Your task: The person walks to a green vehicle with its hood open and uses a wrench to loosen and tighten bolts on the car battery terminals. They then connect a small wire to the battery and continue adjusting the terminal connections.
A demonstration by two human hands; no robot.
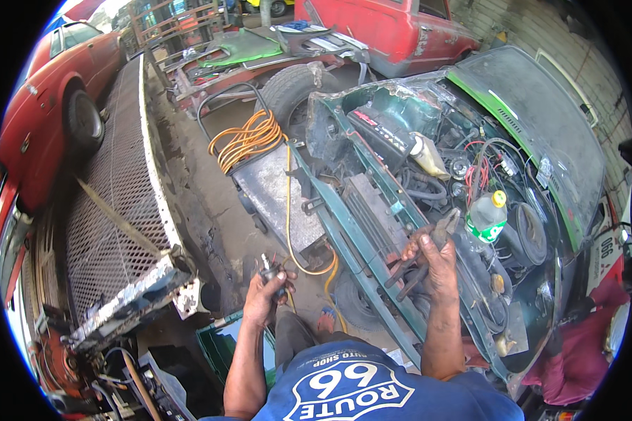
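Note:
My left hand (261, 298) is closed around a small dark part (272, 274) with a pale metal tip pointing up; its exact kind is unclear. My right hand (439, 263) grips a pair of worn pliers (446, 226), jaws upward and dark handles angled toward my left. It is over the front of a green car's open engine bay (372, 210). Beyond the pliers, a clear plastic bottle (486, 219) with a yellow cap and green label stands among the engine parts. My left hand is apart from the car, above the ground.
A metal box cart (281, 203) carries a coiled orange hose (249, 142), which trails toward my feet. Left of it is a ramp with a mesh deck (119, 203), beside a red car (56, 105). A green crate (221, 344) lies below; a person in maroon (565, 365) is at lower right.

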